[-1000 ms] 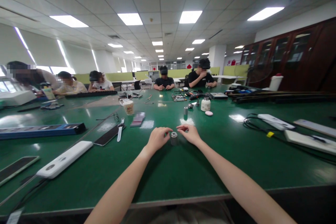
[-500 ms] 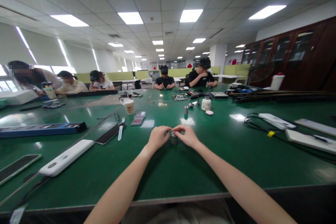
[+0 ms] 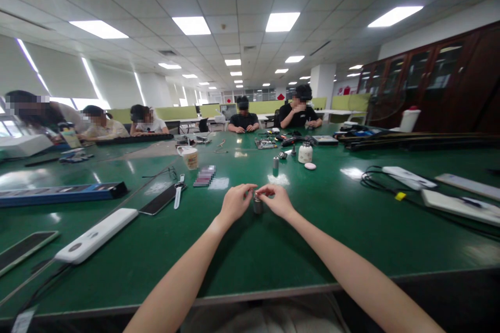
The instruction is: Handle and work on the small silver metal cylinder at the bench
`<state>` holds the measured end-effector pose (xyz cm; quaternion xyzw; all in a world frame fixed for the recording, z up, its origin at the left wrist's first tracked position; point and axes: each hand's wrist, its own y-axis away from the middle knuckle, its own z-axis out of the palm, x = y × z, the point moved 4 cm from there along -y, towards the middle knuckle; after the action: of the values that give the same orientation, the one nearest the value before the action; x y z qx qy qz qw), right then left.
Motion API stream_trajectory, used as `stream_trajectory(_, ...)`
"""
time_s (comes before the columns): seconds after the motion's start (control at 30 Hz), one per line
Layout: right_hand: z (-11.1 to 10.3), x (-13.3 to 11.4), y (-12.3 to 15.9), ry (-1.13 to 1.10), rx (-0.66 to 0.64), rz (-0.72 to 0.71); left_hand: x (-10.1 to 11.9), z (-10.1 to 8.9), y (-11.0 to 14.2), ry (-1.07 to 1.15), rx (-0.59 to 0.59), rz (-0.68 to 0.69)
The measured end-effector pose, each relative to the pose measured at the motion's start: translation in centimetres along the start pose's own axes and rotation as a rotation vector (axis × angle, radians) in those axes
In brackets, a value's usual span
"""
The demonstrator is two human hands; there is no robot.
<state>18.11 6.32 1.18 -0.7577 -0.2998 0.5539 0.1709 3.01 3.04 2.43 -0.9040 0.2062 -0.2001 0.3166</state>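
Observation:
A small grey metal cylinder (image 3: 258, 206) with a narrower top, resembling a weight, stands upright on the green table (image 3: 250, 255). My left hand (image 3: 235, 204) is at its left side, fingers bent and thumb close to the index finger. From the right, my right hand (image 3: 276, 200) has its thumb and bent fingers at the cylinder's top. The fingertips of both hands nearly meet over it. What the left fingertips pinch, if anything, is too small to make out. A similar metal cylinder (image 3: 275, 162) stands farther back.
A white jar (image 3: 305, 153) and its pink lid (image 3: 310, 166) stand beyond my right hand. On the left lie a watch (image 3: 178, 192), a black phone (image 3: 159, 200) and a white power strip (image 3: 97, 235). A paper cup (image 3: 190, 158) stands farther back. Several people sit around the table.
The whole view has shifted slightly left. Both hands stay at the cylinder's top, with hardly any change in the fingers; a little more of the top shows between them.

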Motion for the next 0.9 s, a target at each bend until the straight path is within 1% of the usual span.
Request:
stream_trajectory(0.1, 0.2, -0.1, 0.1, -0.009, -0.03, 0.013, -0.1, 0.2, 0.0, 0.093, 0.017, -0.029)
stream_trajectory(0.17, 0.2, 0.0, 0.0, -0.035, -0.02, 0.026, -0.3, 0.4, -0.1, 0.169, 0.021, -0.053)
stream_trajectory(0.27, -0.2, 0.7, -0.4, -0.092, 0.07, 0.084, -0.5, 0.8, -0.1, 0.285, 0.037, -0.107)
stream_trajectory(0.37, -0.6, 1.7, -0.7, -0.189, 0.168, 0.185, -0.5, 0.9, -0.2, 0.391, 0.051, -0.148)
stream_trajectory(0.5, -0.9, 2.7, -0.9, -0.269, 0.243, 0.294, -0.3, 0.9, -0.1, 0.5, 0.055, -0.174)
stream_trajectory(0.7, -0.8, 2.6, -0.8, -0.273, 0.25, 0.313, 0.2, 0.9, -0.2, 0.542, 0.02, -0.177)
stream_trajectory(0.8, -0.8, 2.5, -0.8, -0.271, 0.238, 0.314, -0.1, 0.4, -0.6, 0.549, 0.07, -0.198)
stream_trajectory(0.9, -1.0, 2.4, -0.8, -0.273, 0.244, 0.315, -1.4, -0.5, -0.9, 0.495, 0.14, -0.22)
